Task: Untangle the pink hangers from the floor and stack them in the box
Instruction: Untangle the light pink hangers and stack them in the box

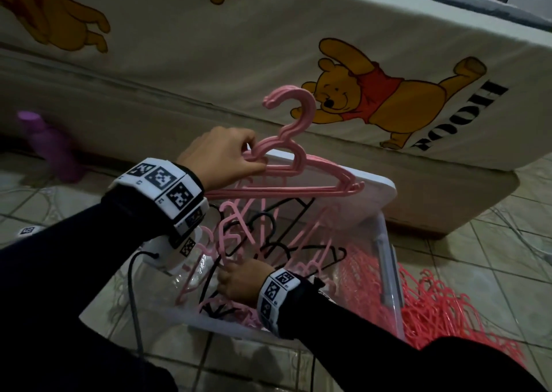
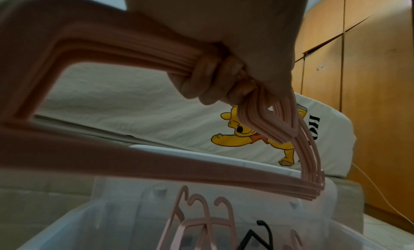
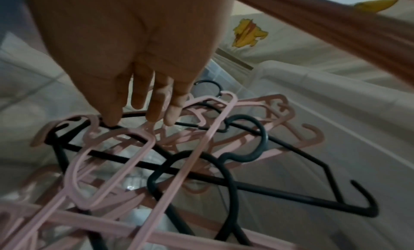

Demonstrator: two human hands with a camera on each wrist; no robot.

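1. Head view: left hand [image 1: 222, 155] holds a neat bundle of pink hangers [image 1: 298, 170] by the neck, above the far part of the clear box [image 1: 385, 260]. The right hand [image 1: 239, 281] reaches into the near part of the box, into a tangle of pink and black hangers [image 1: 286, 242]. More hangers in a redder pink [image 1: 448, 311] lie on the floor at the right.
2. Left wrist view: the fingers [image 2: 210, 73] are clenched around the bundle, all bars aligned.
3. Right wrist view: the fingers [image 3: 154, 110] are nearly straight and touch the tangle [image 3: 143, 147]; I see no grasp yet. I think it is best to take one pink hanger by its neck, turn it free of the black hooks, and pull slowly.
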